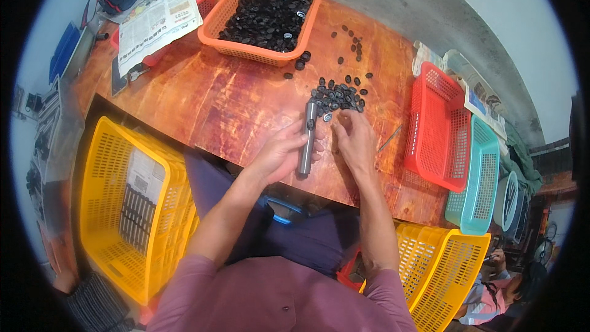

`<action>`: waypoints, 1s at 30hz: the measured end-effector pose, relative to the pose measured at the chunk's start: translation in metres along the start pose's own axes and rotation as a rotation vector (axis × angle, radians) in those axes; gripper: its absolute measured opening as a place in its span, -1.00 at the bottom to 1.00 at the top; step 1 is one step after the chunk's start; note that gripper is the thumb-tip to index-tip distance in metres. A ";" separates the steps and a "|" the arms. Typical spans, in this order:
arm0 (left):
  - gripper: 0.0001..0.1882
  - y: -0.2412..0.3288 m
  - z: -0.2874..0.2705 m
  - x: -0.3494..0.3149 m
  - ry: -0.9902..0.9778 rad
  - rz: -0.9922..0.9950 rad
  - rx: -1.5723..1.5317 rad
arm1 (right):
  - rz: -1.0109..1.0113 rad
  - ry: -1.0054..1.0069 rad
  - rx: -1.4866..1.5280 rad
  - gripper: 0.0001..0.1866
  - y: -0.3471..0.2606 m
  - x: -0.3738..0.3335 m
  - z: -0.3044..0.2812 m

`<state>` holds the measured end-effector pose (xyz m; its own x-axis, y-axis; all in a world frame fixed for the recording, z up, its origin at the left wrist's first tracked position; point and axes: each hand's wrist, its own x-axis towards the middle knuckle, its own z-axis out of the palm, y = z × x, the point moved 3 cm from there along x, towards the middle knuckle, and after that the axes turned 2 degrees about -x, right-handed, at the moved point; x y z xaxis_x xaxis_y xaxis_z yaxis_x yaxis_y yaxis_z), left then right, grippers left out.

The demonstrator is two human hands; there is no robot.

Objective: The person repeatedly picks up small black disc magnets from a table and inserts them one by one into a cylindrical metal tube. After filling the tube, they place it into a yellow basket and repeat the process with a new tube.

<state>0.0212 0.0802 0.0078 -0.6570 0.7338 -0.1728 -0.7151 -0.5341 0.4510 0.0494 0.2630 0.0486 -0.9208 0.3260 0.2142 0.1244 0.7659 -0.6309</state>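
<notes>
My left hand (278, 152) is wrapped round a grey metal cylinder (305, 158), held upright over the front part of the wooden table. A small black oval piece (310, 124) shows against the cylinder's upper part, near my thumb. Just beyond it lies a loose pile of small black oval pieces (338, 93), a few with a paler face. My right hand (356, 140) reaches to the near edge of that pile with its fingers bent together. Whatever its fingertips pinch is hidden from view.
An orange basket (261, 55) full of black pieces stands at the back. Red (424, 147) and teal baskets (470, 209) line the right side. Yellow crates (169, 166) flank me. Newspaper (153, 24) lies back left, a thin rod (390, 138) beside my right hand. Another person (491, 298) sits lower right.
</notes>
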 end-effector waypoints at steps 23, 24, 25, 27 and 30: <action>-0.54 -0.002 -0.005 0.000 -0.055 -0.008 -0.051 | -0.100 -0.026 -0.184 -0.84 -0.018 -0.010 0.004; -0.54 -0.001 -0.004 -0.001 -0.049 -0.007 -0.046 | -0.095 -0.021 -0.200 -0.83 -0.021 -0.010 0.003; -0.53 -0.001 -0.002 -0.001 -0.045 -0.006 -0.042 | -0.118 -0.021 -0.150 -0.82 -0.021 -0.009 0.003; -0.54 -0.001 -0.001 -0.001 -0.049 -0.008 -0.045 | -0.161 -0.024 -0.051 -0.80 -0.019 -0.009 0.001; -0.56 -0.002 -0.003 0.000 -0.062 -0.016 -0.050 | -0.206 -0.083 -0.092 -0.76 -0.010 -0.009 0.001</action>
<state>0.0217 0.0802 0.0048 -0.6308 0.7659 -0.1243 -0.7372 -0.5416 0.4040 0.0560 0.2516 0.0519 -0.9568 0.1137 0.2676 -0.0401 0.8598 -0.5090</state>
